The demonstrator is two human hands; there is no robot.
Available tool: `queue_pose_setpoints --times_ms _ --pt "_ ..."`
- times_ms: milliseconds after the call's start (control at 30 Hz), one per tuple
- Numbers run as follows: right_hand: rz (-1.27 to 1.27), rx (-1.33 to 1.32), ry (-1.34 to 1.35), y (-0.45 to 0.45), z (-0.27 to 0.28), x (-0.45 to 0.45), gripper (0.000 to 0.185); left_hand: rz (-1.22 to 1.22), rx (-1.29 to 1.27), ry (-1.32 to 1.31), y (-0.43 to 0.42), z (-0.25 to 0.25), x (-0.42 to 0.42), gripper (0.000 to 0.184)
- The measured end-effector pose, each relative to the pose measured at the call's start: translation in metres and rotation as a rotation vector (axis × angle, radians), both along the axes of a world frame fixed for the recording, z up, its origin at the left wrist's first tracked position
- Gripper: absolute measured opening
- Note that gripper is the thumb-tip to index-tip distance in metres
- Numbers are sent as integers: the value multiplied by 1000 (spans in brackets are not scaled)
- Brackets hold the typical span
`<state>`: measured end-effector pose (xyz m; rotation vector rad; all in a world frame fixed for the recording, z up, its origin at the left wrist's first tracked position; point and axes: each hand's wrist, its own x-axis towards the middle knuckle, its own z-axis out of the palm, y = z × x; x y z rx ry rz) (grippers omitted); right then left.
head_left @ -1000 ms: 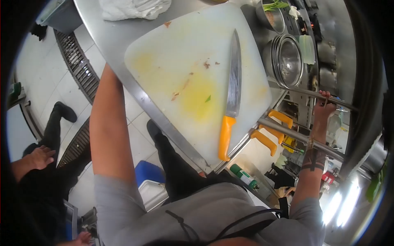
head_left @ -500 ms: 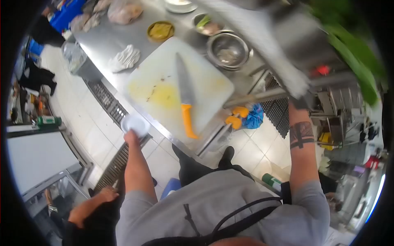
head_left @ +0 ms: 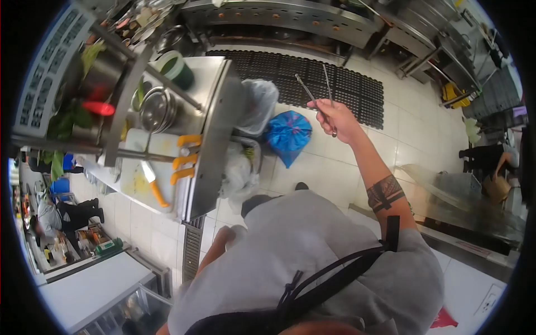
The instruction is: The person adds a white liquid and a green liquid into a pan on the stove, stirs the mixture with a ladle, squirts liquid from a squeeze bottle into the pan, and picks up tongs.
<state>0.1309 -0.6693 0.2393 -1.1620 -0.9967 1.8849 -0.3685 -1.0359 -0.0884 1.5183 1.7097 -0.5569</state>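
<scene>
Metal tongs (head_left: pixel 329 92) extend from my right hand (head_left: pixel 336 120), which is closed around them over the floor, their two arms spread. My left hand (head_left: pixel 222 239) is low beside my torso, with its fingers mostly hidden. A small pale rim next to it looks like the white bowl (head_left: pixel 240 230), largely covered by my shirt. On the counter to the left, a knife (head_left: pixel 158 192) with an orange handle lies on the white cutting board (head_left: pixel 134 184). Several orange handles (head_left: pixel 184 162) stick out at the counter's edge.
A blue bag (head_left: pixel 289 137) and a lined bin (head_left: pixel 258 106) stand beside the counter. Metal bowls (head_left: pixel 157 109) and a green container (head_left: pixel 176 71) sit on it, partly under a shelf. A black mat (head_left: pixel 363 92) lies before the stoves (head_left: pixel 301 21). Another person (head_left: pixel 497 167) is far right.
My view has turned right, away from the cutting board. My right hand has left the shelf area and now holds tongs out over the floor. My left hand has drawn back beside my body.
</scene>
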Motion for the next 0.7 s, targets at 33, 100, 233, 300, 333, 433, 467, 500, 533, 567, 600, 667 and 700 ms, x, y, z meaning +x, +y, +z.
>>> queue_pose_setpoints --times_ms 33,100,233,300,333,433,467,500,533,567,600,667,700 --pt "-53 34 -96 -1 2 15 34 38 -13 -10 12 -7 19 28" --pt "-121 273 -422 7 -10 41 32 42 -35 -5 59 8 64 27" --pt "-256 571 -768 33 3 67 27 -95 -71 78 161 17 120 30" --pt "-279 590 -749 56 -7 83 29 -33 -24 38 209 38 142 36" --pt "-295 702 -732 69 -13 90 30 -41 -30 12 230 40 150 40" --pt "-254 815 -756 118 -27 111 32 -5 -8 -34 287 42 171 37" --pt "-224 827 -786 140 -31 116 33 11 -18 -43 301 34 177 37" --pt "-205 823 -788 162 -37 122 33 -22 -47 -58 317 26 183 35" --pt "-162 773 -780 185 -42 129 37 -55 -74 -74 335 18 190 33" --pt "-121 727 -771 210 -46 135 41 -66 -66 -100 346 7 197 31" --pt "-105 735 -773 234 -54 144 41 -51 -63 -109 360 4 204 31" --pt "-32 606 -882 271 -80 169 52 -2 -260 -108 388 2 219 31" --pt "-3 584 -911 286 -92 183 56 22 -230 -117 413 1 227 31"
